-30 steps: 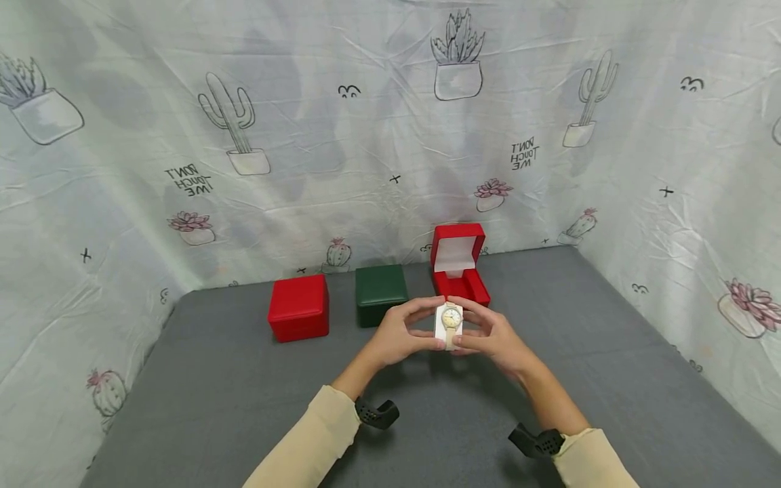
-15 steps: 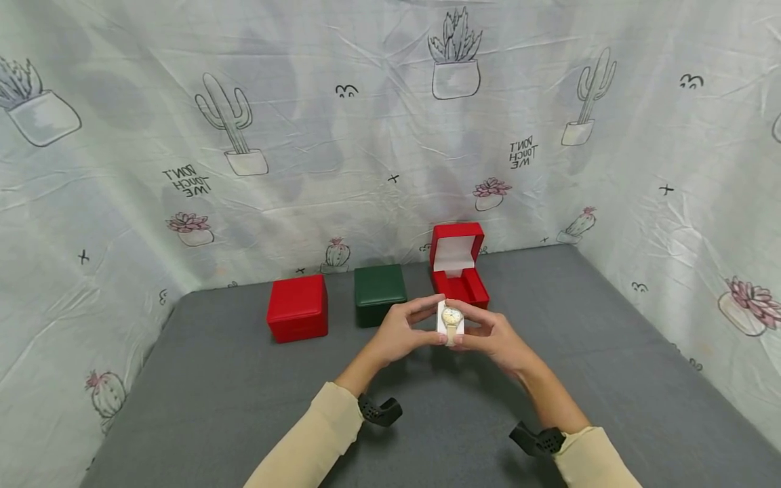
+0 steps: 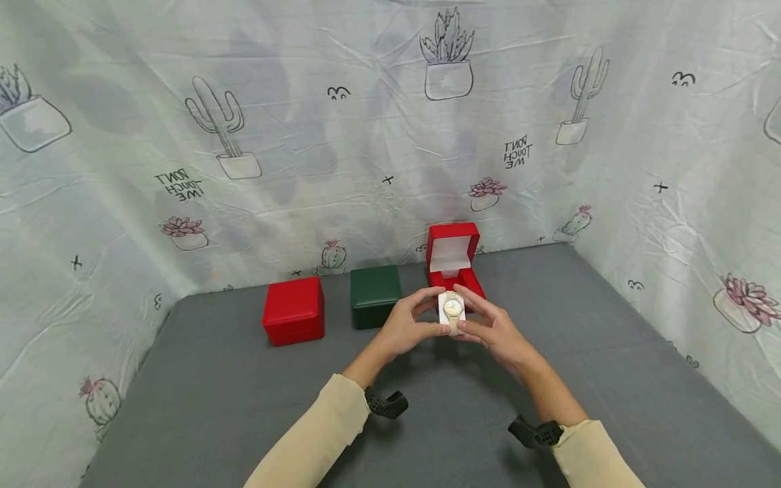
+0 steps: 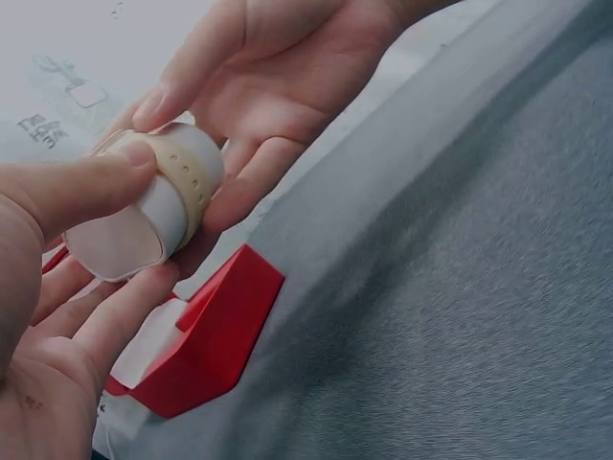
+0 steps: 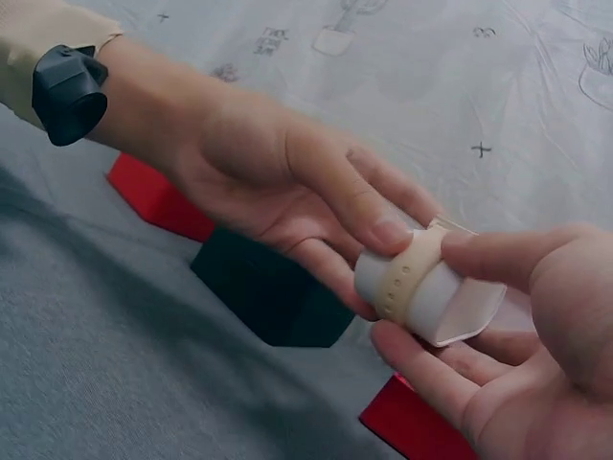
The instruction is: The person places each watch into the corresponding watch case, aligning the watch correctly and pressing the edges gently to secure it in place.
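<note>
A wristwatch (image 3: pixel 453 308) with a pale dial and cream strap is wrapped round a white watch cushion (image 4: pixel 115 240). Both hands hold it up in front of the open red box (image 3: pixel 453 247). My left hand (image 3: pixel 407 325) grips the cushion from the left, thumb at its lower edge. From the other side my right hand (image 3: pixel 491 332) pinches it, thumb close to the strap. In the right wrist view the holed strap (image 5: pixel 410 273) curves over the cushion between the two thumbs. The open box has a white-lined lid and a red inside; the hands cover its front in the head view.
A closed red box (image 3: pixel 295 312) stands on the left of the grey table (image 3: pixel 244 407). Between it and the open box is a closed dark green box (image 3: pixel 375 296). Behind them hangs a white curtain (image 3: pixel 366 135) printed with cacti.
Both hands have raised the watch on its cushion slightly, away from the body and toward the open red box. The boxes keep their places; the head view has shifted slightly.
</note>
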Demonstrator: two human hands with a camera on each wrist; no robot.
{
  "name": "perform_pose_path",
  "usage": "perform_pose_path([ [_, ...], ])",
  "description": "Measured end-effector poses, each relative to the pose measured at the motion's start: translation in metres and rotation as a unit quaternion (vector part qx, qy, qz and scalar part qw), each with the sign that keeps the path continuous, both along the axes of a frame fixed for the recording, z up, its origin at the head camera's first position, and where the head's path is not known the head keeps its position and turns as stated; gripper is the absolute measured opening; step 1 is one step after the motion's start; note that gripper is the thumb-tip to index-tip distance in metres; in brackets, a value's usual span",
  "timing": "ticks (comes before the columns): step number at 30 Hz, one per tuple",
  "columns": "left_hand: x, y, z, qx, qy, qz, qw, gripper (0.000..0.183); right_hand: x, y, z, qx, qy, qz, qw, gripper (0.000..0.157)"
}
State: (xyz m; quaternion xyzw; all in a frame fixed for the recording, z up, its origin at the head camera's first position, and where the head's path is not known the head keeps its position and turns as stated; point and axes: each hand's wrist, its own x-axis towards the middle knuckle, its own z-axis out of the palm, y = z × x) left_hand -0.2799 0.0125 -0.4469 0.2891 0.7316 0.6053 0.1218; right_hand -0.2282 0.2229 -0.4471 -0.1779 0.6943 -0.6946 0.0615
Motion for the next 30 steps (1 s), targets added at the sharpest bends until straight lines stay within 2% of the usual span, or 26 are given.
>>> perform_pose_path([
  [4, -0.008, 0.009, 0.004, -0.012, 0.025, -0.009, 0.9996, 0.069, -0.006, 0.004, -0.001, -0.015, -0.007, -0.026, 1.0, 0.068],
  [6, -0.013, 0.013, 0.006, -0.037, 0.055, -0.009, 0.9978, 0.07, -0.01, 0.006, -0.003, -0.012, -0.006, -0.043, 0.999, 0.068],
  [11, -0.022, 0.024, 0.013, -0.113, 0.122, 0.01, 0.9861, 0.073, -0.015, 0.009, -0.005, 0.013, 0.003, -0.087, 0.996, 0.065],
  [17, -0.033, 0.038, 0.019, -0.18, 0.148, 0.049, 0.9713, 0.07, -0.021, 0.009, -0.003, 0.024, 0.01, -0.147, 0.989, 0.055],
  [20, -0.04, 0.044, 0.017, -0.202, 0.149, 0.069, 0.9654, 0.068, -0.026, 0.008, -0.003, 0.047, 0.018, -0.196, 0.979, 0.05],
  [25, -0.053, 0.051, 0.014, -0.222, 0.138, 0.088, 0.9612, 0.068, -0.036, 0.011, -0.008, 0.155, 0.047, -0.289, 0.944, 0.045],
  [26, -0.056, 0.052, 0.014, -0.228, 0.136, 0.09, 0.9599, 0.068, -0.037, 0.012, -0.009, 0.185, 0.048, -0.296, 0.936, 0.047],
  [27, -0.058, 0.052, 0.013, -0.233, 0.136, 0.093, 0.9584, 0.068, -0.039, 0.013, -0.01, 0.204, 0.044, -0.296, 0.932, 0.05],
  [30, -0.064, 0.056, 0.012, -0.243, 0.134, 0.098, 0.9557, 0.067, -0.045, 0.016, -0.014, 0.232, 0.022, -0.28, 0.931, 0.055],
])
